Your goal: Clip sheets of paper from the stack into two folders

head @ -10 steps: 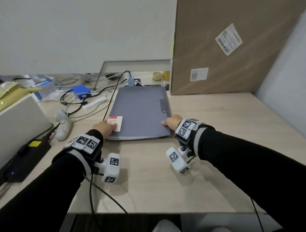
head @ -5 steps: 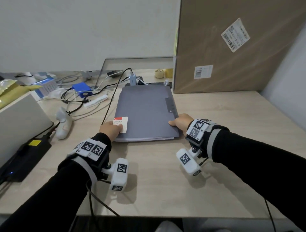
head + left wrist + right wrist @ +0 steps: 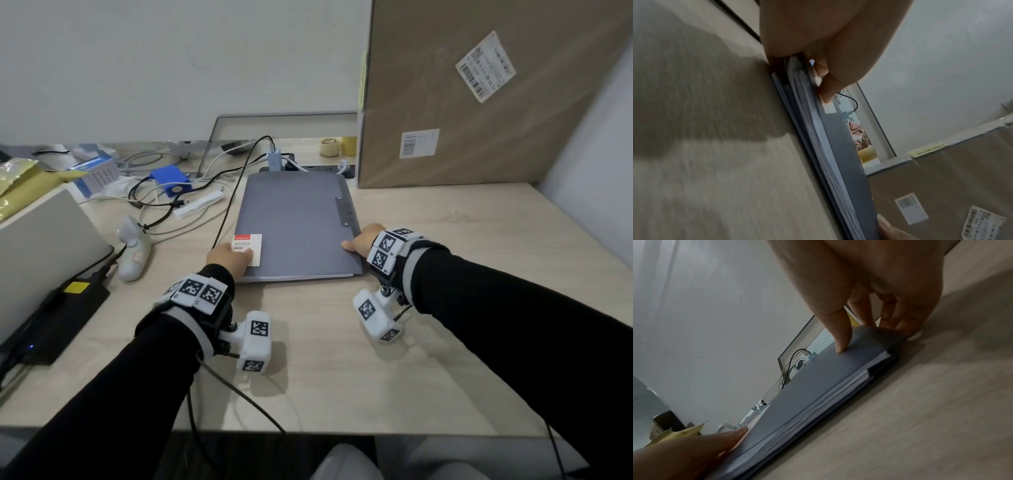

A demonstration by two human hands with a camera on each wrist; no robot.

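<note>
A stack of grey folders (image 3: 294, 219) with white sheets between the covers lies flat on the table (image 3: 325, 359). A metal clip strip (image 3: 344, 212) runs along its right edge, and a white label (image 3: 251, 246) sits at its near left corner. My left hand (image 3: 233, 258) pinches that corner, thumb (image 3: 830, 87) on the label. My right hand (image 3: 358, 241) grips the near right corner, thumb (image 3: 838, 337) pressed on the top cover (image 3: 818, 382) and fingers curled at the side edge. Paper edges (image 3: 840, 394) show between the covers.
A tall cardboard box (image 3: 479, 102) stands behind the folders on the right. On the left lie a laptop (image 3: 41, 246), a black adapter (image 3: 58, 318), a white handheld device (image 3: 132, 251), tangled cables (image 3: 191, 195) and a blue box (image 3: 169, 180). A power strip (image 3: 308, 168) touches the folders' far edge.
Only the head view has shifted a little. Both hands stay on the same near corners and the folders lie where they were.
</note>
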